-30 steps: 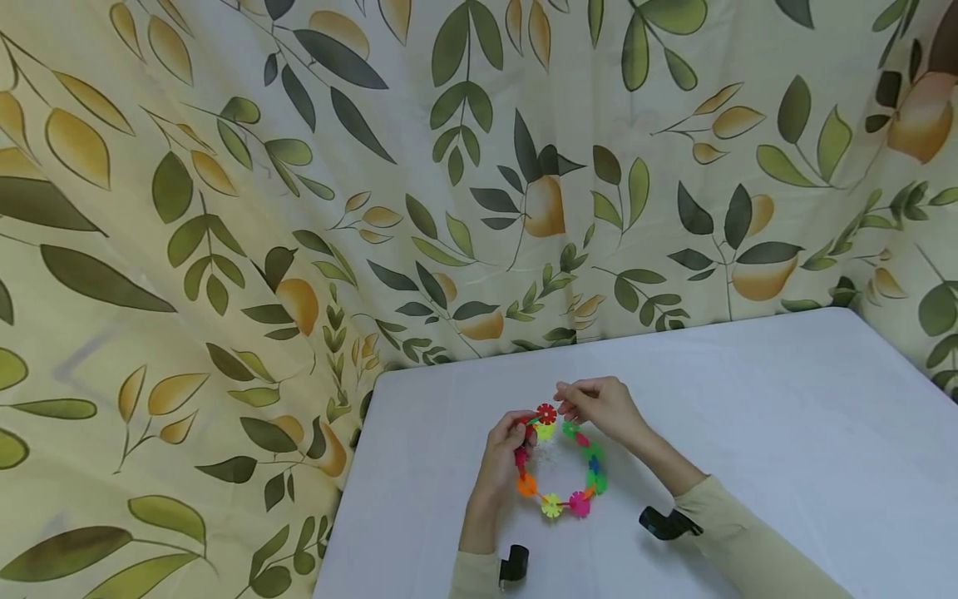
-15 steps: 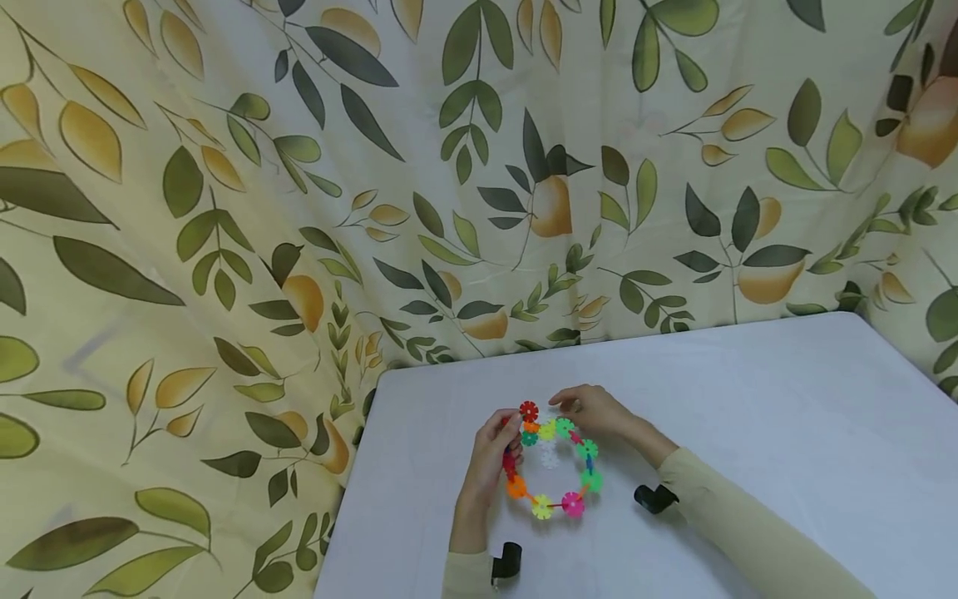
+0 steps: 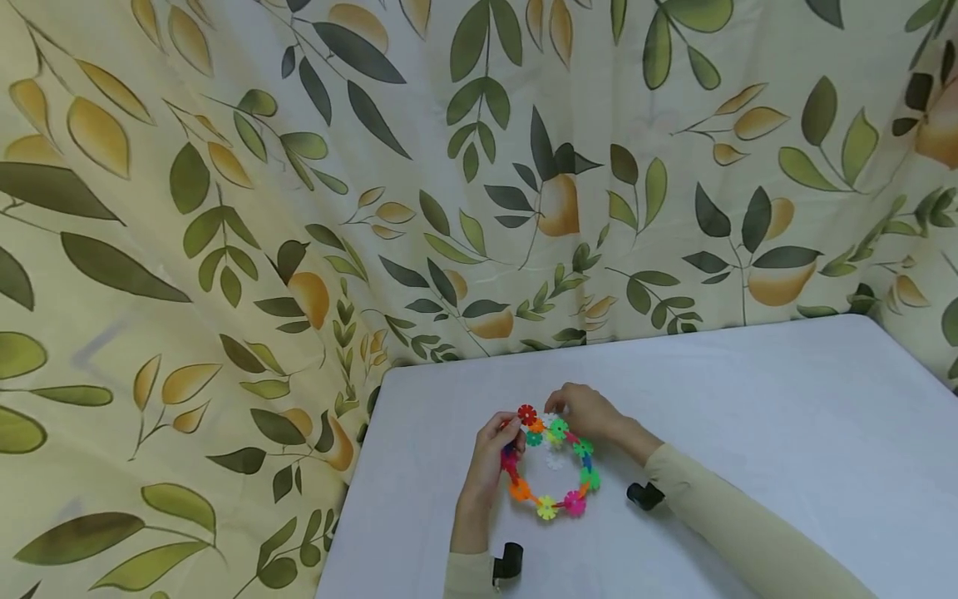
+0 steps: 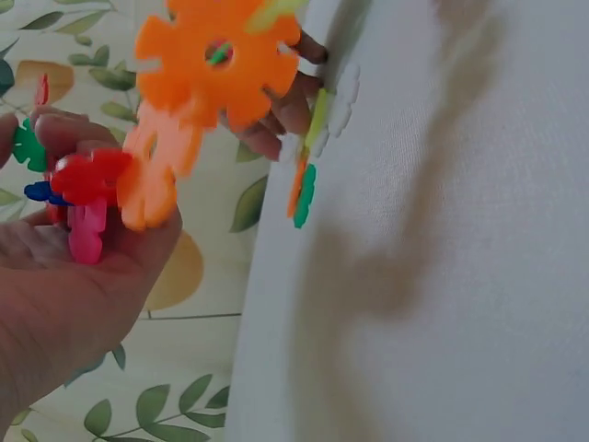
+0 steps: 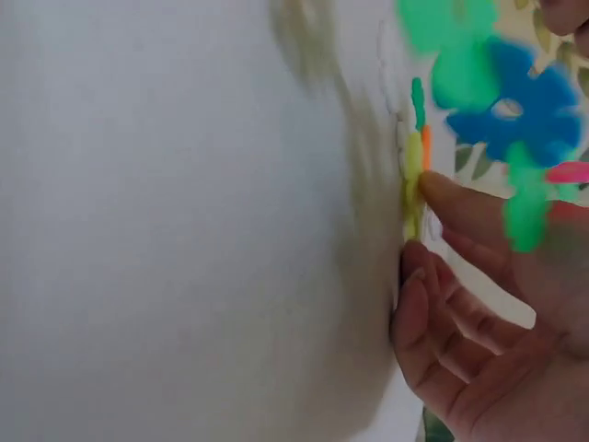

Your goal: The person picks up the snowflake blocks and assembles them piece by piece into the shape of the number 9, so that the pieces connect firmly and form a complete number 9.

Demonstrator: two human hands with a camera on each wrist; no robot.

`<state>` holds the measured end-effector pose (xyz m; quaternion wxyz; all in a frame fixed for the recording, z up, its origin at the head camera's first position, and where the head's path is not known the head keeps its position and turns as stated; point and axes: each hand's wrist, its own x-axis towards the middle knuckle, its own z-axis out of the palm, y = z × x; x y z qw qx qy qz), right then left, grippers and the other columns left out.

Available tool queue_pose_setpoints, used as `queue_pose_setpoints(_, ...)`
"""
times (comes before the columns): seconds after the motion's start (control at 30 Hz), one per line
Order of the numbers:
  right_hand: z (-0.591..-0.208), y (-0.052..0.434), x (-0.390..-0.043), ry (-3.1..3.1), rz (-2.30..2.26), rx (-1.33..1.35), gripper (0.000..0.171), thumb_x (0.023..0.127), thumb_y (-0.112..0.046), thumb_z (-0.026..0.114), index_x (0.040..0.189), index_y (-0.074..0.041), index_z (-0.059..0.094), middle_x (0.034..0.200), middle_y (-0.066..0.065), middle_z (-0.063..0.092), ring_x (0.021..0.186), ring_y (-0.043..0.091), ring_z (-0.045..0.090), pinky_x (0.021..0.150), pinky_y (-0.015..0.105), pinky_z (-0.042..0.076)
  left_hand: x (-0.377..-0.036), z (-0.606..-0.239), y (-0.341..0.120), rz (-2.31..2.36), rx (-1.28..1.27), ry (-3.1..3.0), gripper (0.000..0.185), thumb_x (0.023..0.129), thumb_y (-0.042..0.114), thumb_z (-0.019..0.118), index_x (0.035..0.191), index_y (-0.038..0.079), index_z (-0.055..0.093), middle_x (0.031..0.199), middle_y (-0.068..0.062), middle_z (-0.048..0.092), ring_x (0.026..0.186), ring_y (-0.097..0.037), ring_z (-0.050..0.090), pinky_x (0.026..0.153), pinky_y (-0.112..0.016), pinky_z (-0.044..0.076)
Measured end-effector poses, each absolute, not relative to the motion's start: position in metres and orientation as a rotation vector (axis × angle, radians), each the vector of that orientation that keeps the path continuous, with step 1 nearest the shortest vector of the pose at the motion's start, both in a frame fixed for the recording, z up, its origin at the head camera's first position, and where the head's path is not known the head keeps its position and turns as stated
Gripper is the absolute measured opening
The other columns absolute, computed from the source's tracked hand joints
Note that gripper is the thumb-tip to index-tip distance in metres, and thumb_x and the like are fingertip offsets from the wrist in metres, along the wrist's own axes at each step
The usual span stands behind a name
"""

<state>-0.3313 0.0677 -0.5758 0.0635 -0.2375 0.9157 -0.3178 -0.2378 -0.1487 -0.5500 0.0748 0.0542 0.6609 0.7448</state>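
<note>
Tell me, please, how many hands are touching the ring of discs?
2: the left hand grips the ring's left side, the right hand pinches discs at its top.

Left hand (image 3: pixel 496 449) curls its fingers in a grip; right hand (image 3: pixel 587 413) pinches nearby, both forearms extended.

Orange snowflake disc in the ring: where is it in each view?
Head: orange disc, ring's lower left, below the left hand.
Left wrist: top centre, large and blurred.
Right wrist: cannot tell; only a thin orange sliver shows.
Shared landmark: white table.
</note>
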Motion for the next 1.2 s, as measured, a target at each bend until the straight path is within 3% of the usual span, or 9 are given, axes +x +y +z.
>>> queue_pose_setpoints(0.17, -0.573, 0.072, -0.327, 2.762, -1.067, -0.657, 0.024, 0.081, 0.006, 0.073, 0.098, -0.012, 0.075, 0.094, 0.002, 0.072, 0.078, 0.017, 0.060, 0.075, 0.037, 0.057, -0.237, -0.550, -0.147, 2.249, 0.186, 1.947, 0.030, 0.109, 0.023, 0.053, 0.117, -0.006, 0.055, 0.087, -0.006, 0.058, 0.072, -0.014, 0.053, 0.068, -0.022, 0.052)
queue_pose_setpoints(0.4, -0.570, 0.081, -0.320, 2.757, -1.211, -0.558, 0.012, 0.088, -0.012, 0.084, 0.085, -0.017, 0.072, 0.083, -0.005, 0.070, 0.075, 0.014, 0.063, 0.071, 0.033, 0.055, -0.238, -0.554, -0.146, 2.253, 0.200, 1.883, 0.032, 0.109, 0.025, 0.052, 0.121, -0.005, 0.054, 0.088, -0.007, 0.053, 0.067, -0.014, 0.044, 0.062, -0.021, 0.049)
queue_pose_setpoints(0.63, -0.556, 0.087, -0.302, 2.752, -1.571, -0.569, 0.006, 0.088, -0.020, 0.086, 0.090, -0.020, 0.081, 0.085, -0.007, 0.075, 0.077, 0.013, 0.069, 0.072, 0.026, 0.057, -0.237, -0.556, -0.144, 2.254, 0.143, 1.886, 0.031, 0.109, 0.030, 0.054, 0.116, 0.000, 0.057, 0.085, -0.004, 0.052, 0.066, -0.014, 0.042, 0.059, -0.020, 0.047)
queue_pose_setpoints(0.8, -0.545, 0.087, -0.285, 2.615, -1.808, -0.650, 0.007, 0.087, -0.017, 0.086, 0.094, -0.018, 0.083, 0.090, -0.004, 0.078, 0.080, 0.017, 0.076, 0.071, 0.025, 0.061, -0.236, -0.556, -0.142, 2.220, 0.154, 1.911, 0.037, 0.109, 0.031, 0.056, 0.120, -0.004, 0.056, 0.086, -0.004, 0.053, 0.067, -0.014, 0.044, 0.060, -0.021, 0.047)
queue_pose_setpoints(1.07, -0.537, 0.085, -0.269, 2.538, -1.925, -0.761, 0.014, 0.085, -0.003, 0.085, 0.099, -0.002, 0.082, 0.094, 0.007, 0.078, 0.082, 0.021, 0.077, 0.073, 0.022, 0.060, -0.235, -0.556, -0.137, 2.232, 0.186, 1.852, 0.042, 0.109, 0.031, 0.056, 0.121, -0.009, 0.052, 0.085, -0.005, 0.052, 0.066, -0.014, 0.041, 0.058, -0.021, 0.043)
queue_pose_setpoints(1.2, -0.537, 0.086, -0.265, 2.547, -1.932, -0.751, 0.013, 0.085, -0.005, 0.085, 0.098, -0.005, 0.082, 0.094, 0.006, 0.079, 0.082, 0.020, 0.077, 0.073, 0.023, 0.060, -0.234, -0.555, -0.136, 2.222, 0.205, 1.833, 0.044, 0.110, 0.033, 0.055, 0.121, -0.009, 0.051, 0.083, -0.004, 0.051, 0.064, -0.013, 0.039, 0.055, -0.020, 0.041)
